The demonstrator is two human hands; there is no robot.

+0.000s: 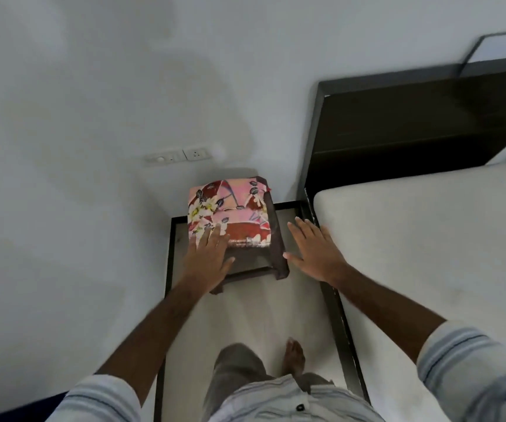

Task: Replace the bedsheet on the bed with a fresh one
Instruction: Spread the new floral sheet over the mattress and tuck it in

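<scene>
Folded sheet (228, 213): squarish stack, pink and dark red cloth with white flowers and small dark leaves, soft folds visible along the near edge. It lies on top of a stool (277, 239), dark brown, hard-looking, square top with splayed legs. Stool stands on the pale floor (245, 318) in the narrow aisle between the wall (78, 147) and the bed.

Left hand (207, 257): fingers straight and slightly spread, palm down, fingertips over the near left corner of the sheet; whether they press on the cloth or float just above cannot be told. Nothing gripped.

Right hand (314, 249): flat, fingers extended and spread, thumb pointing toward the stool, holding nothing. It hovers just right of the stool, between it and the mattress (413, 239), apart from the sheet.

Mattress: bare, off-white, smooth matte surface, rounded corner, no cover on it. It sits in a dark frame (331, 300) with a tall, flat, dark brown headboard (413, 123) against the wall.

Wall: plain grey-white, smooth; a white switch and socket plate (178, 155) above the stool.

Sleeves (474, 360) pale with thin dark stripes, pushed up the forearms. One bare foot (295, 356) on the floor.
</scene>
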